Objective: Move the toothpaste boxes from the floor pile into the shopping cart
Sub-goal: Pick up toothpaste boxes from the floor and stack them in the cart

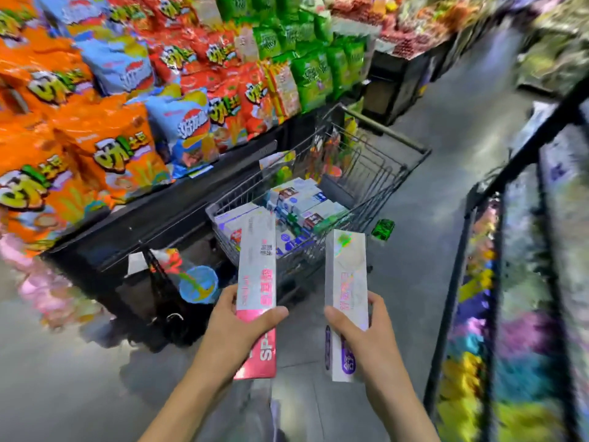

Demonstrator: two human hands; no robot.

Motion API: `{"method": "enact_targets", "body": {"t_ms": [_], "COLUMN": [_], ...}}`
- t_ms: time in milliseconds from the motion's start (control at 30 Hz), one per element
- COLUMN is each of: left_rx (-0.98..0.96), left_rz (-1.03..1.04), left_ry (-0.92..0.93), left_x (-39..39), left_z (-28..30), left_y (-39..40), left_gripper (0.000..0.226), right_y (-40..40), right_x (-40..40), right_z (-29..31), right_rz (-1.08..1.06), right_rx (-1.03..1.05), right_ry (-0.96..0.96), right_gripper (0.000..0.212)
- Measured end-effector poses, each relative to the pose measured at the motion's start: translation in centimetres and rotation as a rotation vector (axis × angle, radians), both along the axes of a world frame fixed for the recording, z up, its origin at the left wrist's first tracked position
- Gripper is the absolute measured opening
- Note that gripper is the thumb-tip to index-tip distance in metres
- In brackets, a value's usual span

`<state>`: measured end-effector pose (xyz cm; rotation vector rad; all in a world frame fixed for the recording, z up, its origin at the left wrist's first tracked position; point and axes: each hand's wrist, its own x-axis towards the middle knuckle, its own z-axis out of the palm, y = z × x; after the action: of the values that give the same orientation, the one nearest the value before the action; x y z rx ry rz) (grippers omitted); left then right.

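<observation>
While both boxes sit in hand short of the cart, logging near to far. Left hand (234, 330) wrapped round pink-and-white long cardboard toothpaste box (256, 282), thumb across its front, grip closed on it near the lower half. Right hand (363, 333) wrapped round white-and-purple long cardboard toothpaste box (345, 291), thumb on front, fingers behind, grip closed on it. Both boxes upright, tilted slightly forward, held just before grey wire shopping cart (376, 173), not yet over its rim. Cart already part filled with assorted white, blue and green toothpaste boxes (302, 202), lying flat and crosswise. Small green shiny object (383, 229) on grey floor (79, 378) beside cart, identity unclear. Beyond cart, black shelf (153, 215) stacked with orange, red, blue and green snack bags (105, 148).

Risks, judged: low holds leave long top-heavy ends free, so a quick toss could pivot a box out of the fingers; releasing short would drop it against the near wire wall or onto the floor; uneven stack inside could let a new box slide off.

Hidden or unclear: floor pile out of view; cart wheels cut off; right-side shelving smeared by blur; box print mostly unreadable.
</observation>
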<state>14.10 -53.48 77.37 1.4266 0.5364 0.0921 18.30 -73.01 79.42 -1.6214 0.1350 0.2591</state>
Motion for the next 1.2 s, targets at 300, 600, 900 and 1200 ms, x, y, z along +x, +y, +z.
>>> {"method": "enact_targets", "body": {"t_ms": [300, 600, 900, 1200], "left_rx": [-0.028, 0.33, 0.873, 1.117], "left_rz": [-0.05, -0.144, -0.596, -0.802], "left_ry": [0.092, 0.26, 0.418, 0.605], "left_x": [18.1, 29.7, 39.7, 42.3], "left_z": [-3.8, -8.7, -16.6, -23.0], "left_y": [2.9, 7.4, 11.7, 13.4], "left_gripper": [0.079, 0.073, 0.094, 0.092], "right_y": [1.4, 3.3, 4.2, 5.4], "right_x": [17.7, 31.8, 46.1, 55.1], "right_z": [-1.5, -4.0, -9.3, -13.4], "right_rz": [0.035, 0.133, 0.383, 0.661], "right_rx": [-0.129, -0.21, -0.274, -0.348], "right_ry": [0.038, 0.079, 0.129, 0.237], "right_gripper": [0.062, 0.042, 0.047, 0.051]}}
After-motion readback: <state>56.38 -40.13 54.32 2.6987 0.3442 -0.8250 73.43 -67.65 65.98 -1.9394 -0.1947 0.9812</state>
